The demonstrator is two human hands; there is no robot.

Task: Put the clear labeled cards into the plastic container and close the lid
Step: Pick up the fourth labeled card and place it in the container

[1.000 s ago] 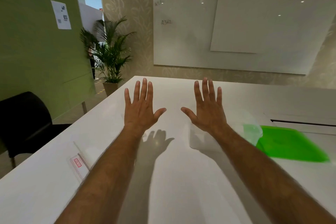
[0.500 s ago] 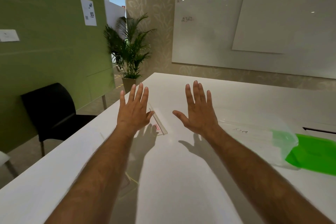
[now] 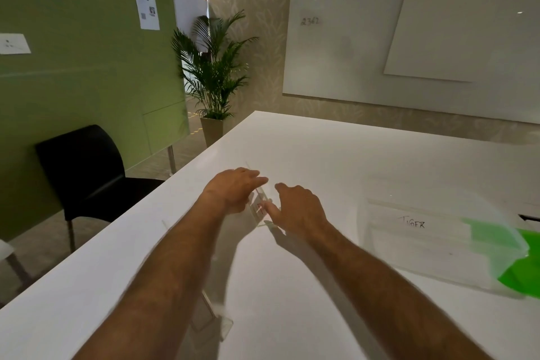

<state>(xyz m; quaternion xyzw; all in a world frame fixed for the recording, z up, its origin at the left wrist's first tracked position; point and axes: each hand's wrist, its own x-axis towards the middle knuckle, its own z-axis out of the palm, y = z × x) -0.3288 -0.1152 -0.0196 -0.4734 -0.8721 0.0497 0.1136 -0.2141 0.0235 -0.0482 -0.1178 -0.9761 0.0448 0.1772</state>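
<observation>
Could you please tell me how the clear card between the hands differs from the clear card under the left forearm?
The clear card between the hands sits far out on the table, with the left hand and right hand closing around it; the card under the left forearm lies nearer, untouched. The first shows a red label; the second's is hidden. Both are transparent.

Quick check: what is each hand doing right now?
Left hand: on the clear card, grip cannot be told.
Right hand: fingers curled at the same card, grip cannot be told.
</observation>
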